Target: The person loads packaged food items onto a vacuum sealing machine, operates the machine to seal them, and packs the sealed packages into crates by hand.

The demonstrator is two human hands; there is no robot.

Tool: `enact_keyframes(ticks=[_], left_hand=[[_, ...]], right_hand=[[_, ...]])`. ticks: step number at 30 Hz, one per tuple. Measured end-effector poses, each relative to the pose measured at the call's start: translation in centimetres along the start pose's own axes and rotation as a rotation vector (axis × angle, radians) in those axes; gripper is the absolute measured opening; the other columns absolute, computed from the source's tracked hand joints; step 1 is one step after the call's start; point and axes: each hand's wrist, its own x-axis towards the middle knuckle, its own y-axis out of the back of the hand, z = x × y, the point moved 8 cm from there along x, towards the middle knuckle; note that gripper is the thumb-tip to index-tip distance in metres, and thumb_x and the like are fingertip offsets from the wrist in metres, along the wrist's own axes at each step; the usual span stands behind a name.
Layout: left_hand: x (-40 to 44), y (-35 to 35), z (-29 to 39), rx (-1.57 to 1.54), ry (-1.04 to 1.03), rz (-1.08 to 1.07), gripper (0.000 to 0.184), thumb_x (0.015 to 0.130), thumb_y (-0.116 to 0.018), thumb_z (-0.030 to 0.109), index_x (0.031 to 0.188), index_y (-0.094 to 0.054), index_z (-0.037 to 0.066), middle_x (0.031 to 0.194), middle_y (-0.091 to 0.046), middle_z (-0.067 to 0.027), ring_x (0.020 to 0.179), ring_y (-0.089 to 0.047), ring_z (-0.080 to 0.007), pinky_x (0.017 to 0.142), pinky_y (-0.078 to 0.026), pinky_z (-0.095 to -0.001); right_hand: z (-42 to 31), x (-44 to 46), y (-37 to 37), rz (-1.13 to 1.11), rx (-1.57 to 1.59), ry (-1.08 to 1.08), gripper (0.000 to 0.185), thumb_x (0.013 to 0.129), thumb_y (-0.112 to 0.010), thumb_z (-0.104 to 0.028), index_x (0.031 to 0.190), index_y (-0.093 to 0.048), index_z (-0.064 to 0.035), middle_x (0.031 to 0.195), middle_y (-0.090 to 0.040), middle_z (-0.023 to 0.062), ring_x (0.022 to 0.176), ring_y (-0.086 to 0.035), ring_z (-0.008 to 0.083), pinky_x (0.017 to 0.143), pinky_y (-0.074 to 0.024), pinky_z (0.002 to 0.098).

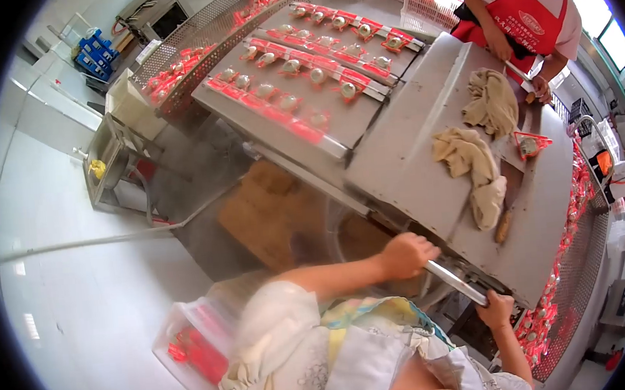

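Note:
My left hand (407,256) is wrapped round the upper left end of a straight metal bar (455,283). At its lower right end, my right hand (496,309) grips the same bar. The bar lies along the near edge of a steel machine table (412,173). On that table, just beyond the bar, are two crumpled beige cloth gloves (470,166) and a small wooden-looking handle (503,226). One red-and-clear packet (531,144) rests near the table's right side.
Rows of red-wrapped packets (290,67) lie along metal strips on the left bed. Perforated metal bins (155,72) hold more packets at left and right. Across the table, a person in a red apron (525,24) holds another metal bar (518,72). A plastic tub (183,313) stands beside me.

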Motion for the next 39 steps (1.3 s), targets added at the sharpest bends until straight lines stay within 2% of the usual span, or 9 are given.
enact_keyframes(ticks=[4, 8, 12, 15, 19, 25, 30, 35, 39], left_hand=[[-1.5, 5.2, -0.8, -0.553, -0.372, 0.189, 0.077, 0.066, -0.073, 0.042, 0.129, -0.047, 0.005, 0.113, -0.056, -0.0118, 0.103, -0.055, -0.0295, 0.087, -0.047, -0.0412], [-6.9, 12.7, -11.8, -0.635, -0.235, 0.316, 0.065, 0.071, -0.074, 0.038, 0.122, -0.052, 0.004, 0.119, -0.055, -0.0151, 0.109, -0.053, -0.0338, 0.095, -0.043, -0.0436], [-15.6, 18.2, -28.7, -0.336, 0.312, 0.392, 0.06, 0.076, -0.074, 0.031, 0.124, -0.052, 0.002, 0.121, -0.057, -0.0171, 0.111, -0.055, -0.0351, 0.095, -0.044, -0.0425], [-19.8, 23.4, -38.1, -0.111, 0.468, 0.464, 0.059, 0.079, -0.073, 0.03, 0.125, -0.05, 0.0, 0.121, -0.057, -0.0194, 0.111, -0.053, -0.0376, 0.096, -0.042, -0.0437], [-22.2, 29.4, -47.8, 0.188, 0.494, 0.501, 0.065, 0.081, -0.071, 0.035, 0.128, -0.045, -0.003, 0.124, -0.051, -0.0225, 0.116, -0.048, -0.0396, 0.098, -0.039, -0.0449], [-23.2, 34.6, -59.7, 0.586, 0.744, 0.348, 0.097, 0.067, -0.065, 0.07, 0.133, -0.042, 0.004, 0.13, -0.042, -0.0301, 0.12, -0.04, -0.0484, 0.1, -0.032, -0.0569], [-21.3, 32.9, -63.5, 0.488, 0.923, -0.19, 0.106, 0.057, -0.062, 0.081, 0.137, -0.041, 0.014, 0.126, -0.043, -0.0257, 0.117, -0.045, -0.0451, 0.097, -0.033, -0.0555], [-18.4, 32.4, -63.7, 0.392, 0.688, -0.126, 0.074, 0.051, -0.076, 0.067, 0.099, -0.063, 0.012, 0.087, -0.055, -0.0134, 0.084, -0.056, -0.0323, 0.079, -0.042, -0.0478], [-16.4, 32.4, -65.1, 0.152, 0.672, -0.192, 0.071, 0.052, -0.081, 0.058, 0.102, -0.063, 0.01, 0.09, -0.056, -0.0133, 0.086, -0.057, -0.0316, 0.07, -0.048, -0.0416]], right_hand=[[0.3, -0.6, -0.6, -0.024, -0.149, -0.071, 0.021, 0.054, -0.07, -0.018, 0.068, -0.056, -0.0108, 0.056, -0.054, 0.0109, 0.056, -0.057, 0.0334, 0.055, -0.0446, 0.0442], [-1.2, 0.4, 0.4, -0.344, -0.433, -0.256, 0.027, 0.059, -0.076, -0.019, 0.082, -0.066, -0.0081, 0.08, -0.061, 0.0155, 0.081, -0.061, 0.0326, 0.074, -0.0499, 0.044], [-14.1, 12.5, 3.7, -0.811, -0.486, -0.492, 0.031, 0.066, -0.077, -0.028, 0.084, -0.069, -0.0041, 0.089, -0.066, 0.0157, 0.086, -0.064, 0.0313, 0.078, -0.0514, 0.0427], [-31.9, 24.9, 7.8, -0.334, 0.698, -0.335, 0.028, 0.083, -0.064, -0.02, 0.102, -0.061, 0.0005, 0.089, -0.065, 0.014, 0.088, -0.063, 0.035, 0.08, -0.0499, 0.0406], [-45.3, 33.5, 7.5, -0.285, 0.412, 0.166, 0.049, 0.082, -0.067, -0.027, 0.123, -0.052, -0.003, 0.129, -0.049, 0.0184, 0.116, -0.051, 0.0328, 0.096, -0.0421, 0.0418], [-45.8, 42.9, -2.9, -0.123, 0.25, -0.114, 0.086, 0.081, -0.056, -0.06, 0.144, -0.029, -0.0088, 0.144, -0.022, 0.0355, 0.128, -0.03, 0.0515, 0.106, -0.0282, 0.0507], [-49.4, 49.4, -6.8, -0.057, 0.194, -0.356, 0.084, 0.075, -0.06, -0.063, 0.135, -0.044, -0.0064, 0.141, -0.031, 0.0288, 0.121, -0.039, 0.0477, 0.102, -0.0343, 0.0481], [-52.4, 53.9, -5.4, 0.114, 0.259, -0.32, 0.067, 0.067, -0.072, -0.053, 0.109, -0.061, -0.0019, 0.123, -0.048, 0.0179, 0.11, -0.047, 0.0383, 0.092, -0.041, 0.0453], [-52.0, 56.4, -4.3, 0.246, 0.28, -0.261, 0.06, 0.066, -0.077, -0.046, 0.101, -0.062, -0.0001, 0.116, -0.052, 0.0147, 0.101, -0.053, 0.032, 0.085, -0.0452, 0.0396]])
